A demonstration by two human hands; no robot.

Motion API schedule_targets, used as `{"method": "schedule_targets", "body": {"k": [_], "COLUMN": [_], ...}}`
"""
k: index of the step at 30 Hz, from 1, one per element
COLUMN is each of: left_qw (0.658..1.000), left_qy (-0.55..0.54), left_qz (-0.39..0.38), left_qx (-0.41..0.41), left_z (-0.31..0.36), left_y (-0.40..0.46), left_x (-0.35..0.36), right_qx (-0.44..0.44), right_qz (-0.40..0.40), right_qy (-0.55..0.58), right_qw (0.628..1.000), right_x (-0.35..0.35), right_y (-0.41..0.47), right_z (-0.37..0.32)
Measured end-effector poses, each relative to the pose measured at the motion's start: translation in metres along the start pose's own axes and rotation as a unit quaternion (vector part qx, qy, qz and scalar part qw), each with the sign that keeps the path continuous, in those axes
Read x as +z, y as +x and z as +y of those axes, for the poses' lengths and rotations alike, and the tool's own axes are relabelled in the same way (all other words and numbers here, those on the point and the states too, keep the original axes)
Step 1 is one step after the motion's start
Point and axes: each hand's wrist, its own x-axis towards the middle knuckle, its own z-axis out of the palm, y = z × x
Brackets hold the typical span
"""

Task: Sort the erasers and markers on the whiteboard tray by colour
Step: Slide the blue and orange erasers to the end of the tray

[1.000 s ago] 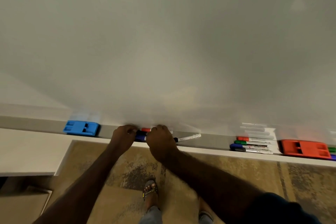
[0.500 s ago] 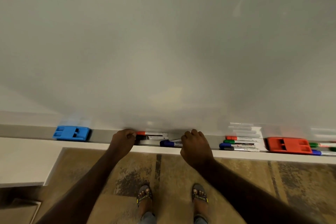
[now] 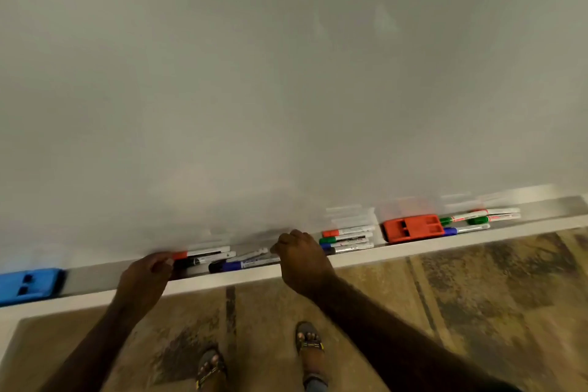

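The blue eraser (image 3: 30, 285) at the tray's (image 3: 92, 277) left end is chopped off by the picture's edge. Left hand (image 3: 144, 277) covers the cap ends of the red marker (image 3: 203, 252) and the black one (image 3: 206, 259), fingertips out of sight. Right hand (image 3: 302, 259) hides the far end of the blue marker (image 3: 245, 264), so can't tell if it's holding anything. Marker labels are too smeared to read.

Bare tray (image 3: 92, 277) lies open between my left hand (image 3: 143, 277) and the blue eraser (image 3: 30, 285); loose markers (image 3: 222, 259) fill the gap between my hands, a marker stack (image 3: 346, 240) and red eraser (image 3: 412, 227) block my right hand (image 3: 302, 259).
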Motion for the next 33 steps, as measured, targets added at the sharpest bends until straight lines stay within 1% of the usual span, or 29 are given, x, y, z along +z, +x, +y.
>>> {"method": "schedule_targets", "body": {"k": [2,4,6,7,10,12,15,19,21,25,29,33], "left_qw": [0.999,0.997,0.995,0.994,0.984,0.974,0.955,0.916,0.908,0.9,0.884,0.869], "left_qy": [0.04,0.067,0.041,0.026,-0.038,-0.09,-0.116,-0.149,-0.13,-0.071,0.018,0.101], "left_qz": [0.014,0.043,0.08,0.083,0.037,-0.013,-0.089,-0.174,-0.2,-0.203,-0.203,-0.166], "left_qx": [-0.001,0.011,0.037,0.061,0.168,0.206,0.259,0.329,0.345,0.379,0.42,0.455], "left_z": [0.012,0.033,0.06,0.075,0.129,0.172,0.239,0.302,0.324,0.347,0.358,0.367], "left_y": [-0.009,-0.023,-0.038,-0.046,-0.069,-0.082,-0.098,-0.115,-0.122,-0.126,-0.117,-0.107], "left_x": [-0.003,-0.004,0.001,0.005,0.031,0.052,0.089,0.134,0.155,0.189,0.209,0.225], "right_qx": [0.024,0.059,0.114,0.143,0.229,0.275,0.325,0.303,0.287,0.265,0.253,0.242], "right_qz": [0.055,0.085,0.112,0.131,0.169,0.171,0.169,0.112,0.102,0.116,0.128,0.138], "right_qy": [0.018,0.024,0.027,0.036,0.064,0.059,0.057,0.041,0.039,0.026,0.012,-0.009], "right_qw": [0.998,0.994,0.987,0.98,0.957,0.944,0.929,0.946,0.952,0.957,0.959,0.961], "right_x": [-0.012,-0.025,-0.036,-0.041,-0.056,-0.062,-0.069,-0.069,-0.067,-0.066,-0.065,-0.063], "right_y": [-0.017,-0.039,-0.061,-0.072,-0.103,-0.12,-0.141,-0.155,-0.159,-0.159,-0.159,-0.161], "right_z": [0.025,0.057,0.092,0.109,0.161,0.191,0.229,0.252,0.258,0.27,0.278,0.286]}}
